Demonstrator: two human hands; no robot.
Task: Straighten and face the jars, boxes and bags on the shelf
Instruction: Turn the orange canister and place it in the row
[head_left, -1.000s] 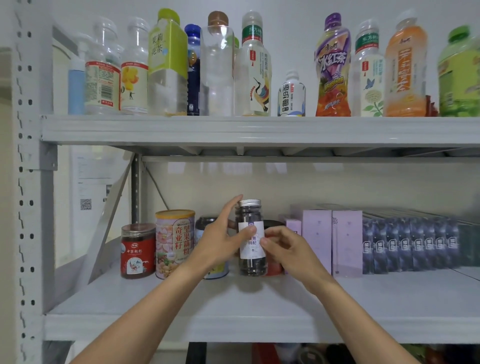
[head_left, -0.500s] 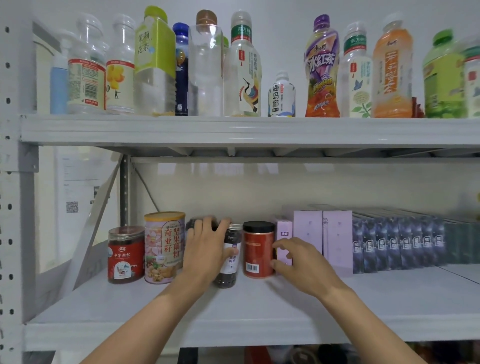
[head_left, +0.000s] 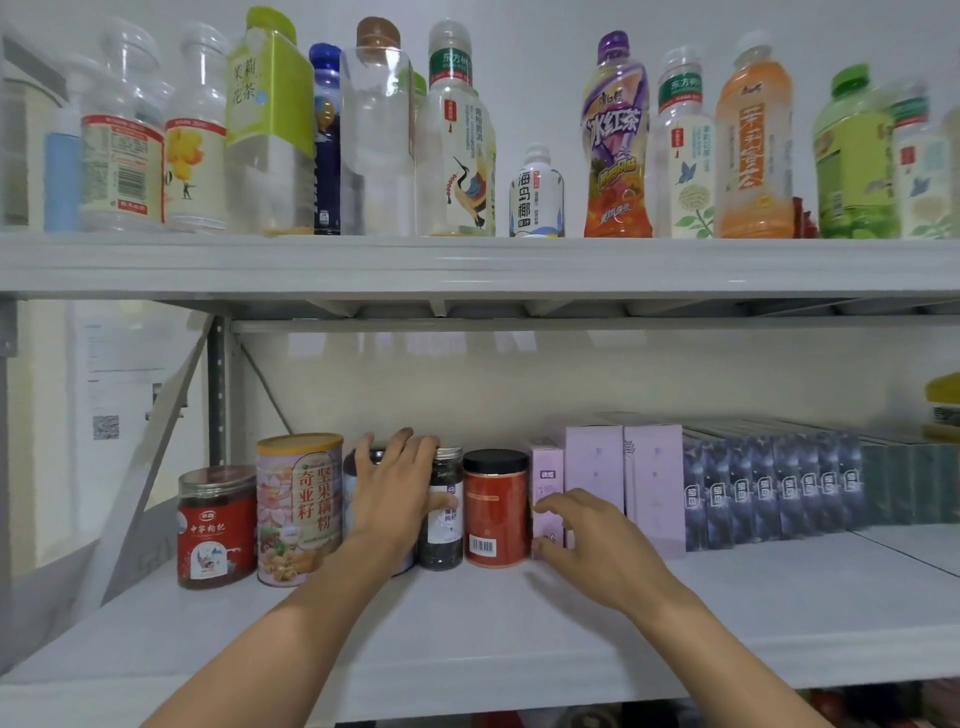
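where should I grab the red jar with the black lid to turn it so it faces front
Grip the red jar with the black lid around its black lid, reaching from the front and above. It stands upright, hemmed by the slim dark glass jar and small lilac box, barcode facing out.

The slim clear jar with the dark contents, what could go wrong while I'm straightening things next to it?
The slim clear jar stands tightly between the red black-lidded can and the dark jar the left hand grips; turning that one could tip it. The right hand might knock over the narrow pink box.
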